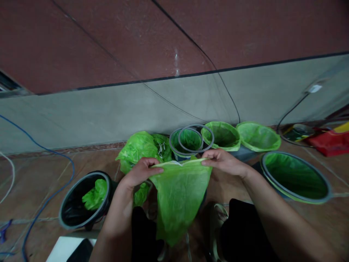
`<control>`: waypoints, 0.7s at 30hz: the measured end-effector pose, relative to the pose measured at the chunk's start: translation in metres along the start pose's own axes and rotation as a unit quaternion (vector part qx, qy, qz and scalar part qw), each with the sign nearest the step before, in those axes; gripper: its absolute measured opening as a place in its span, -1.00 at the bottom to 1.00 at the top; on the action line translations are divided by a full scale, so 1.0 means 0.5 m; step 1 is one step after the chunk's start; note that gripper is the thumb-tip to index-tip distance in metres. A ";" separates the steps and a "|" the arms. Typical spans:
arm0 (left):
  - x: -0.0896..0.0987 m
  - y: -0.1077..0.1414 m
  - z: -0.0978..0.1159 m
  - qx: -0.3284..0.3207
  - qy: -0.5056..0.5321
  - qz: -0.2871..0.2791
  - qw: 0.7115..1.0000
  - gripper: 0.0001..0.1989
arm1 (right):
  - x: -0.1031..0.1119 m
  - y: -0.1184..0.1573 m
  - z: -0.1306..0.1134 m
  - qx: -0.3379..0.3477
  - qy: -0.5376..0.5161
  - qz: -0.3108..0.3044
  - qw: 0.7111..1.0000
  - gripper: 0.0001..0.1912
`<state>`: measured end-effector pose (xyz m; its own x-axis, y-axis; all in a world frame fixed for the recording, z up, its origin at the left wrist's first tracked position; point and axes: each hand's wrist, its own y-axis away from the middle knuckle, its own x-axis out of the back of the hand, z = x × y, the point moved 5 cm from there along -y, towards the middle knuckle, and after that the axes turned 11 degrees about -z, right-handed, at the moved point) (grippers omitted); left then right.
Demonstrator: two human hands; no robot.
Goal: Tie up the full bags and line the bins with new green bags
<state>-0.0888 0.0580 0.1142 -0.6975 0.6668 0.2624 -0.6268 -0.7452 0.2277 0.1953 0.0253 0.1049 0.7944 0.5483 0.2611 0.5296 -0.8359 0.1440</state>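
Observation:
A green plastic bag (181,196) hangs stretched between my two hands, its top edge pulled wide and its lower part narrowing towards the floor. My left hand (143,170) pinches the left corner of that edge. At the right corner my right hand (222,161) grips the bag between thumb and fingers. Behind my left hand lies a bulky green bag bundle (139,145). A grey ring (196,126) leans over a bin lined in green (177,145), just beyond the held bag. Part of a small container with green plastic (141,193) shows beside my left wrist.
Green-lined bins (222,134) stand along the wall, with another large one (297,176) at the right. A dark bin (68,205) holding crumpled green plastic is at the left, near a blue cable (54,193). A red object (331,142) lies far right.

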 end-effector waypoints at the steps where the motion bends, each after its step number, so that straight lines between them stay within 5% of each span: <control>1: 0.004 0.002 -0.001 0.001 0.002 0.014 1.000 -0.78 | 0.010 0.001 0.013 -0.011 0.028 0.017 0.999 -0.73; 6: 0.009 0.007 0.002 -0.016 0.037 0.053 0.998 -0.79 | 0.061 0.010 0.060 -0.073 0.186 0.136 0.970 -0.79; 14: 0.003 -0.004 0.006 -0.035 -0.025 0.049 0.998 -0.65 | 0.081 0.020 0.055 -0.191 0.380 0.296 0.855 -0.76; 17: -0.010 -0.015 0.005 -0.036 -0.072 0.035 0.996 -0.58 | 0.063 0.011 0.025 -0.127 0.388 0.344 0.846 -0.68; 19: -0.026 -0.024 0.006 -0.041 -0.097 0.017 0.994 -0.56 | 0.035 -0.001 -0.005 -0.029 0.360 0.345 0.867 -0.60; 21: -0.043 -0.034 0.008 -0.046 -0.109 0.001 0.993 -0.56 | -0.007 -0.019 -0.032 0.067 0.310 0.283 0.905 -0.58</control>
<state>-0.0617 0.0561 0.1085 -0.6132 0.6404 0.4625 -0.6612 -0.7364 0.1429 0.1828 0.0309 0.1179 0.6530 -0.1206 0.7477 0.1534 -0.9457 -0.2866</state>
